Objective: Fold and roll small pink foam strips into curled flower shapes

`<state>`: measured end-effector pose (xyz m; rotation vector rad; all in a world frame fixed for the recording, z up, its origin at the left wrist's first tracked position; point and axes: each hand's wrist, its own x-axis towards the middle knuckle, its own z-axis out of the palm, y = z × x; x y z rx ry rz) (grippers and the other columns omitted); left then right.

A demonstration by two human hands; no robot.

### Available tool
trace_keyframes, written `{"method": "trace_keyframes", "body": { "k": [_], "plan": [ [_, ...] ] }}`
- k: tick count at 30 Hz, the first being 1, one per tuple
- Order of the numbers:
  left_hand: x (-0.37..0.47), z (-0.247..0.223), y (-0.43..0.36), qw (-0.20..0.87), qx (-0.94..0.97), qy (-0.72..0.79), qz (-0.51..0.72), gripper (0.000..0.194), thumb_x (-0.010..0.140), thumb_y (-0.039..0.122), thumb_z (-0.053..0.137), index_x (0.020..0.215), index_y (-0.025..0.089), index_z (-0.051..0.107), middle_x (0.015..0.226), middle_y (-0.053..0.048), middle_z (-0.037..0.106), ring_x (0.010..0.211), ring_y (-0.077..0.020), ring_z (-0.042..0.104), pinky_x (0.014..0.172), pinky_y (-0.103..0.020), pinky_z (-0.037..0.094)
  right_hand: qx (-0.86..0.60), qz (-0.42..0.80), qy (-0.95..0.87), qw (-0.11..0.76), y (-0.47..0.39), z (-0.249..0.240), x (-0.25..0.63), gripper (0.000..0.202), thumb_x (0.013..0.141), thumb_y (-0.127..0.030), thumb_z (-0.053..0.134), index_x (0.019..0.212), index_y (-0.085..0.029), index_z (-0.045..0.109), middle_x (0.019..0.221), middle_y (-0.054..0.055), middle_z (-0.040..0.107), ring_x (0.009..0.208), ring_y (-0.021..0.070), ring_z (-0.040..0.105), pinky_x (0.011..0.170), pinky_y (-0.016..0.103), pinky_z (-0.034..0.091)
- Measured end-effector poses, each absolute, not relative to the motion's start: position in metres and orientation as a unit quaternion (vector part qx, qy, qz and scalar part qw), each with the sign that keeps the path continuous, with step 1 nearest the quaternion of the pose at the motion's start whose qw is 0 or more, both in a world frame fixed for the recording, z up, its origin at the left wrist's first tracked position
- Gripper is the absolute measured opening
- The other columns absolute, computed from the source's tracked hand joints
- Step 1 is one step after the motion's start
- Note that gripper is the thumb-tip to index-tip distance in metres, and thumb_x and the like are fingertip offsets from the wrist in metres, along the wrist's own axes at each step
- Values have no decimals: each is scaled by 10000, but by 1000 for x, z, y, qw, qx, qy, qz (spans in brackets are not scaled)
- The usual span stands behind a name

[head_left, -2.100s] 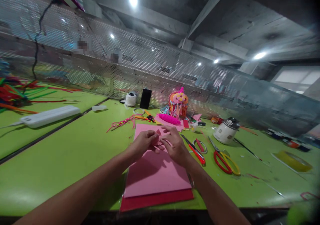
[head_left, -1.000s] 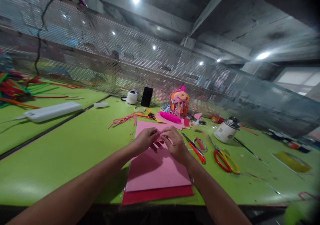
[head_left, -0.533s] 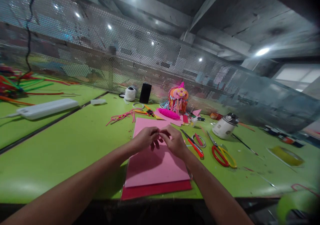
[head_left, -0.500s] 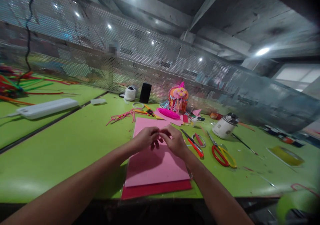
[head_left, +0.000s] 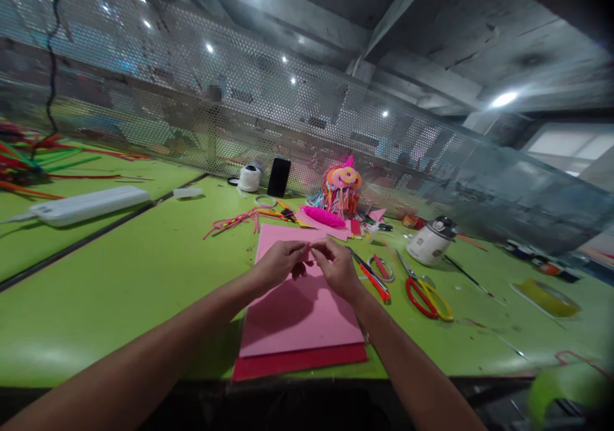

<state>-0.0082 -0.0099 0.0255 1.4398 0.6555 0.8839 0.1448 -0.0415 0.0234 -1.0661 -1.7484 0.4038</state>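
Above a stack of pink sheets [head_left: 300,322] with a red sheet [head_left: 302,362] underneath, my two hands meet fingertip to fingertip. My left hand [head_left: 285,261] is closed in a pinch, its lower fingers curled. My right hand [head_left: 336,265] pinches from the other side, thumb and forefinger together. A small pink piece [head_left: 310,256], mostly hidden by the fingers, shows between the fingertips; its exact kind is too small to make out. Just right of my right hand lie a red utility knife [head_left: 378,282] and a roll of tape [head_left: 387,271].
Red-and-yellow-handled scissors [head_left: 429,300] and a white pot [head_left: 432,242] stand to the right. Behind the sheets are a colourful fringed figure [head_left: 341,185], a magenta bundle [head_left: 323,217] and a black phone [head_left: 279,177]. A white power strip [head_left: 91,205] lies left.
My fingertips have drawn slightly apart, and more of the small pink piece shows between them. The sheets and tools stay in place.
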Motion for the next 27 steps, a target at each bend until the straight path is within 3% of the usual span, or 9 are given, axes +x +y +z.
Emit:
{"method": "trace_keyframes", "body": {
  "k": [7, 13, 19, 23, 27],
  "plan": [
    [-7, 21, -6, 574, 633, 291, 429, 313, 808, 287, 540, 1034, 113, 671, 497, 23, 528, 375, -60, 430, 377, -173, 287, -449, 257, -661, 543, -47, 29, 134, 233, 786, -229, 557, 1009, -164, 569, 677, -13, 539, 609, 110, 532, 561, 227, 450],
    [-10, 23, -6, 522, 665, 307, 436, 331, 783, 244, 531, 1036, 94, 684, 534, 1, 551, 450, -86, 462, 406, -190, 320, -447, 401, -561, 570, -42, 23, 132, 285, 707, -247, 627, 964, -150, 552, 621, -35, 523, 507, 82, 481, 441, 193, 383],
    [-13, 30, -9, 511, 684, 289, 433, 303, 780, 272, 544, 947, 80, 709, 585, -15, 557, 493, -94, 469, 452, -212, 353, -432, 506, -506, 548, -40, 24, 136, 298, 648, -263, 674, 894, -119, 588, 564, -21, 564, 468, 86, 506, 428, 194, 376],
    [-12, 31, -10, 528, 657, 308, 441, 283, 751, 284, 588, 896, 76, 713, 607, -32, 591, 500, -103, 487, 455, -220, 363, -419, 520, -490, 560, -42, 25, 134, 319, 633, -252, 688, 902, -127, 572, 609, -9, 596, 477, 83, 513, 430, 192, 378],
    [-11, 32, -11, 557, 627, 308, 449, 268, 710, 264, 633, 891, 80, 706, 635, -46, 627, 550, -123, 533, 498, -237, 399, -440, 449, -503, 593, -44, 23, 130, 302, 672, -234, 660, 927, -168, 513, 571, -55, 546, 471, 85, 498, 428, 192, 371]
  ]
}}
